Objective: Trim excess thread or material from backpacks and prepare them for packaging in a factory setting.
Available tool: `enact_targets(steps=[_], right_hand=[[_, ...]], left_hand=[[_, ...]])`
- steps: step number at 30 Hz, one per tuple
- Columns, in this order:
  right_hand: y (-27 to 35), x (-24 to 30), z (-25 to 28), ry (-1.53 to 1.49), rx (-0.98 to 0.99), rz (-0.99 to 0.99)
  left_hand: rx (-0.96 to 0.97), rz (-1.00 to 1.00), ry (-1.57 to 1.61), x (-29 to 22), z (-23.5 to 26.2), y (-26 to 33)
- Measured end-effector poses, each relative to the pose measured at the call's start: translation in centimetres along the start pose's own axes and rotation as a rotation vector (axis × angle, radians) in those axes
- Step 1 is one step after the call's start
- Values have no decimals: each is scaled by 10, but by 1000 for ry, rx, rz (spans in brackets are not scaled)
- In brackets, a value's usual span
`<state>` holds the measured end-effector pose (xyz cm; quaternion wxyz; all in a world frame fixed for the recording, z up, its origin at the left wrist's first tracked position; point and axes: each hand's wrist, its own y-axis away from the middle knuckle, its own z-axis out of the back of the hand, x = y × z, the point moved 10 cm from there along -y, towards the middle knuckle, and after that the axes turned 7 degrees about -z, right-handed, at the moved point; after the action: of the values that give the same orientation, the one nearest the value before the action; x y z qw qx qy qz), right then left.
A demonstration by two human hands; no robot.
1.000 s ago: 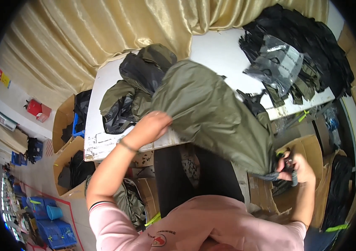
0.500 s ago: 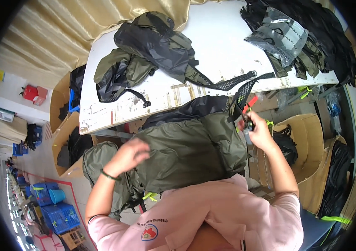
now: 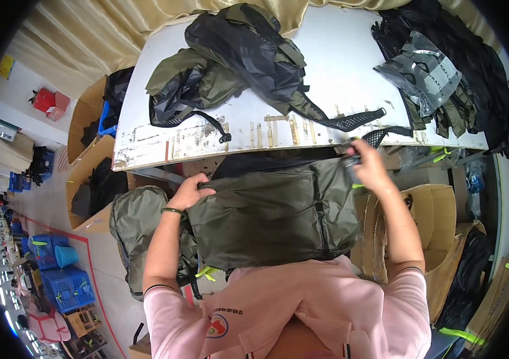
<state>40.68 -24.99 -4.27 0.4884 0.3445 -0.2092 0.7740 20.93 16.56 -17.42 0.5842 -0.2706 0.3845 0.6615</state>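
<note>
In front of the white table point(image 3: 338, 78), the left hand point(image 3: 190, 191) and right hand point(image 3: 369, 166) grip the green bag point(image 3: 275, 215) against the person's tummy, and it might slip down if one hand lets go.

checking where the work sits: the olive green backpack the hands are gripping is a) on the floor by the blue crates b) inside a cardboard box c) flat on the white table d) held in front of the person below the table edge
d: the left hand and right hand grip the top corners of the olive green backpack, held against the body below the white table edge.
</note>
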Motion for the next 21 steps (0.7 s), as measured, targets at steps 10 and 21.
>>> enact_targets(steps=[10,21], right_hand=[[30,-25,130,-193,-11,-221],[18,-20,65,60,-69,-2]], left_hand=[[336,-52,333,-135,-7,-7],[131,-280,222,-151,-13,-10]])
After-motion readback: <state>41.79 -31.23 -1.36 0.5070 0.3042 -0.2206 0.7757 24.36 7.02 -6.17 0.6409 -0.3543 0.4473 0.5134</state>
